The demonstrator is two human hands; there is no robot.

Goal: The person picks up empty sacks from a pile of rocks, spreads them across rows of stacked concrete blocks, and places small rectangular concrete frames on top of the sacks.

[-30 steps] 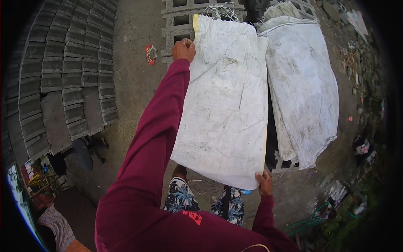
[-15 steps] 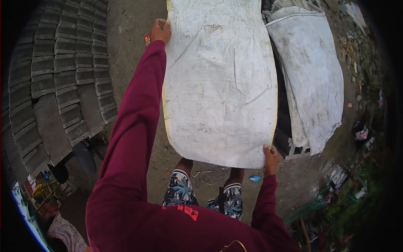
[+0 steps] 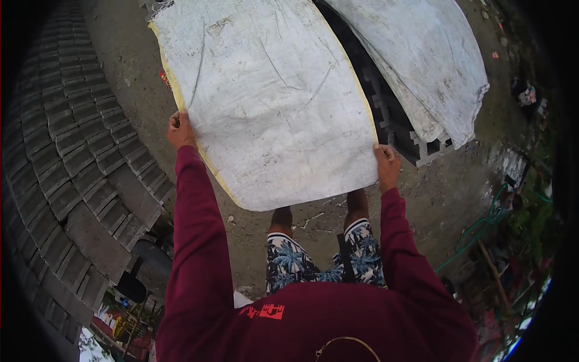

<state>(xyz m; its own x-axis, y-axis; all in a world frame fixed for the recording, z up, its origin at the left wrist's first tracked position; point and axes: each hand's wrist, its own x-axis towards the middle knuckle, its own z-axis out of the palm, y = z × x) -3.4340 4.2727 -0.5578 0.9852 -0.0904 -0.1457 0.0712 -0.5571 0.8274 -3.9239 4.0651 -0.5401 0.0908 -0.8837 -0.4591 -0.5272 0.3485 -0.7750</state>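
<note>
A large white woven sack (image 3: pixel 271 102), creased and smudged with dirt, spreads out in front of me with yellow side edges. My left hand (image 3: pixel 181 129) pinches its left edge partway up. On the other side, my right hand (image 3: pixel 387 161) grips the right edge near the lower corner. The near end of the sack hangs over my shins, and its frayed far corner shows at the upper left. Grey hollow concrete blocks (image 3: pixel 392 123) are partly visible beneath and beside its right edge.
A second dirty white sack (image 3: pixel 425 63) lies over the blocks at the right. Long rows of stacked grey blocks (image 3: pixel 78 139) stand at the left, with a dark wheel (image 3: pixel 152 256) near their lower end. A green hose (image 3: pixel 482 226) lies on the ground at the right.
My left hand has slid down nearer along the sack's left edge, while my right hand still holds the right edge. The far end of the sack now lies further left in view.
</note>
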